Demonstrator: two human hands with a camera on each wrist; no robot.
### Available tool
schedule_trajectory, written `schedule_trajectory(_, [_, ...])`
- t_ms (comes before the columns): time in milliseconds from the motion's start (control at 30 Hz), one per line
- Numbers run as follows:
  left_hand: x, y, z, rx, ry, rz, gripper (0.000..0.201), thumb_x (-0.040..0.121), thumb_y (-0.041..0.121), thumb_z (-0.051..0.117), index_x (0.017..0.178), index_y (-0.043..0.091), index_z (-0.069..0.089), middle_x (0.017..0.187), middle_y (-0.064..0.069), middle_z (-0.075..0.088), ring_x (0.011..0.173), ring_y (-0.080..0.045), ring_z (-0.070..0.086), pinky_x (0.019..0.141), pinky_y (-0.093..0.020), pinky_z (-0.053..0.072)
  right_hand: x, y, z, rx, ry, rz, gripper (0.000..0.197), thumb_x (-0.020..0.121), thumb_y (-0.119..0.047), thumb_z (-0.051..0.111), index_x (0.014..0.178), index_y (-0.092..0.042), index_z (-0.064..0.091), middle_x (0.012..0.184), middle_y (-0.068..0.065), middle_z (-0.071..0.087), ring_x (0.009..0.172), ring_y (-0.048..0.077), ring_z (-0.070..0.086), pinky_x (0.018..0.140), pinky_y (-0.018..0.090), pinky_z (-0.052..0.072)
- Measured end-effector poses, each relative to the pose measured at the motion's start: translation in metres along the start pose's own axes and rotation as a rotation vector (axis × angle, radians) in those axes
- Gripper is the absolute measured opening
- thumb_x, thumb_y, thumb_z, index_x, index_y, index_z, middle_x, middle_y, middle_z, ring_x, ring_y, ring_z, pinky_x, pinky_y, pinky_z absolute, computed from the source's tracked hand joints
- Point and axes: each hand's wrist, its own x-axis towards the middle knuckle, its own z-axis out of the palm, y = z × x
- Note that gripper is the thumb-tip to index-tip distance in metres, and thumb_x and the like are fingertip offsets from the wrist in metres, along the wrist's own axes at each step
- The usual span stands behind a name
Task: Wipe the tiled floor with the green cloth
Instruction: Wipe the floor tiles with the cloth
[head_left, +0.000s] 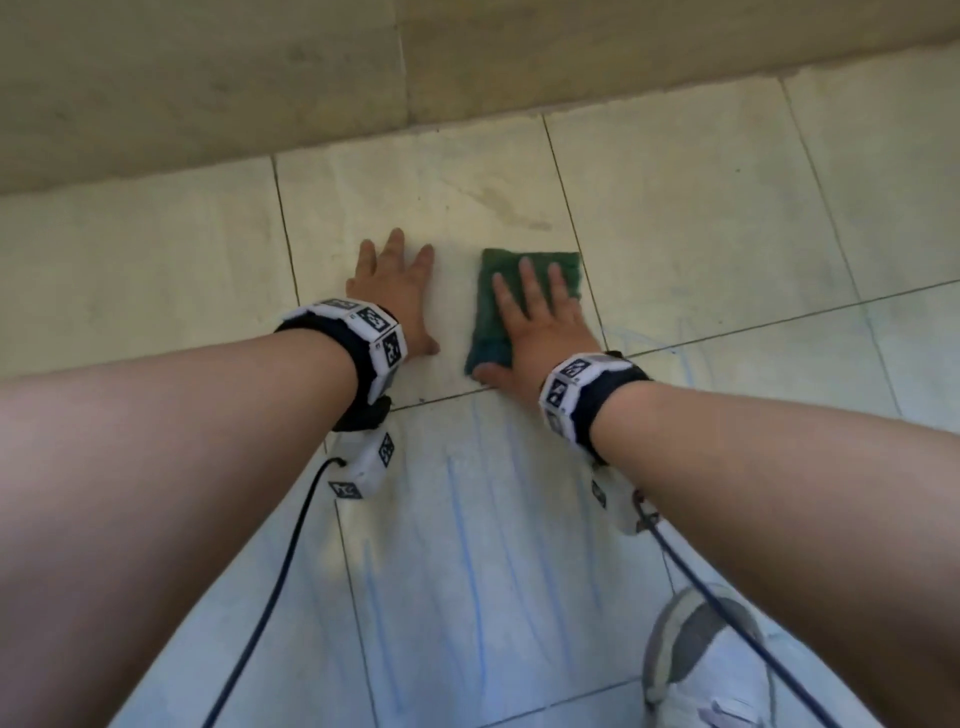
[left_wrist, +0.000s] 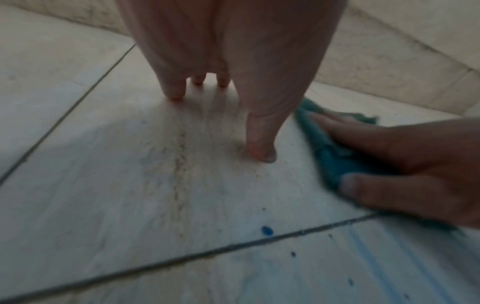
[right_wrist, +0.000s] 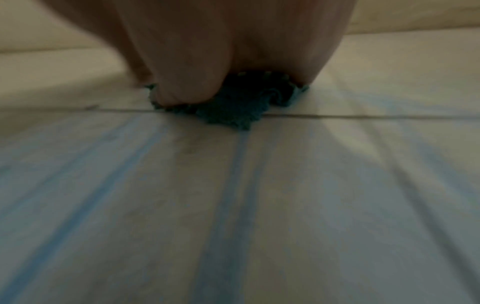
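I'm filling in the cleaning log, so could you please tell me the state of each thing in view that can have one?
Cloth: folded, flat on the floor, pressed under the right hand.
Right hand: fingers straight, palm down on the cloth.
Left hand: fingers spread, flat on bare tile beside the cloth, not touching it.
Floor: blue streaks nearer the person, a dull smudge beyond the cloth.

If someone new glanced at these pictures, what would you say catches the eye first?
Most striking is the green cloth, dark against the pale tiled floor, with the right hand pressed flat on it. Beside it the left hand rests spread on the bare tile, apart from the cloth. Next come the blue streaks on the nearer tile, between the forearms.
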Motion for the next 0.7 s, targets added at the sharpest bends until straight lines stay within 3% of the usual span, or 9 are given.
schedule_trajectory(133, [-0.001, 0.002, -0.004, 0.008, -0.011, 0.009, 0.114, 0.082, 0.043, 0.077, 0.158, 0.024, -0.005, 0.163, -0.008, -0.019, 0.149, -0.038, -0.012, 0.121, -0.052, 0.014, -0.019, 0.086, -0.007, 0.058, 0.020, 0.434, 0.112, 0.085, -0.079, 0.042, 0.157, -0.019, -0.019, 0.163, 0.015, -0.022, 0.149, 0.043, -0.014, 0.123, 0.053, 0.002])
schedule_trajectory(200, [-0.002, 0.002, -0.004, 0.014, -0.025, 0.007, 0.113, 0.082, 0.043, 0.076, 0.158, 0.024, -0.006, 0.163, -0.008, -0.019, 0.149, -0.039, -0.012, 0.121, -0.053, 0.014, -0.027, 0.084, -0.006, 0.148, 0.017, 0.495, 0.110, 0.087, -0.076, 0.045, 0.157, -0.018, -0.018, 0.163, 0.014, -0.021, 0.149, 0.043, -0.013, 0.122, 0.055, 0.006])
schedule_trajectory(267, [-0.004, 0.002, -0.004, 0.011, -0.029, 0.004, 0.113, 0.082, 0.042, 0.076, 0.158, 0.024, -0.005, 0.163, -0.008, -0.019, 0.149, -0.038, -0.012, 0.121, -0.053, 0.014, -0.029, 0.054, -0.001, 0.156, 0.037, 0.451, 0.108, 0.089, -0.074, 0.044, 0.157, -0.017, -0.018, 0.163, 0.015, -0.022, 0.149, 0.044, -0.014, 0.121, 0.056, 0.006])
schedule_trajectory(433, [-0.010, -0.003, -0.003, 0.036, -0.017, 0.039, 0.108, 0.084, 0.032, 0.076, 0.158, 0.019, -0.001, 0.164, -0.011, -0.013, 0.150, -0.039, -0.009, 0.122, -0.050, 0.013, -0.031, -0.037, 0.015, 0.088, 0.001, 0.099, 0.108, 0.089, -0.070, 0.049, 0.157, -0.021, -0.019, 0.161, 0.015, -0.028, 0.146, 0.045, -0.022, 0.119, 0.057, -0.002])
schedule_trajectory(533, [-0.012, -0.020, 0.004, 0.043, -0.005, 0.046, 0.091, 0.091, 0.032, 0.062, 0.158, 0.019, 0.000, 0.164, -0.014, -0.011, 0.150, -0.040, -0.007, 0.122, -0.051, 0.010, -0.031, -0.090, 0.027, 0.024, -0.036, -0.091, 0.108, 0.088, -0.067, 0.053, 0.157, -0.023, -0.017, 0.161, 0.012, -0.029, 0.147, 0.042, -0.024, 0.119, 0.055, -0.006])
schedule_trajectory(700, [-0.022, -0.039, 0.007, 0.067, -0.015, 0.052, 0.090, 0.092, 0.027, 0.062, 0.159, 0.021, 0.001, 0.164, -0.012, -0.011, 0.150, -0.039, -0.007, 0.123, -0.046, 0.007, -0.032, -0.108, 0.037, 0.002, -0.015, -0.156, 0.106, 0.087, -0.066, 0.055, 0.157, -0.025, -0.014, 0.162, 0.008, -0.027, 0.148, 0.037, -0.024, 0.121, 0.051, -0.005])
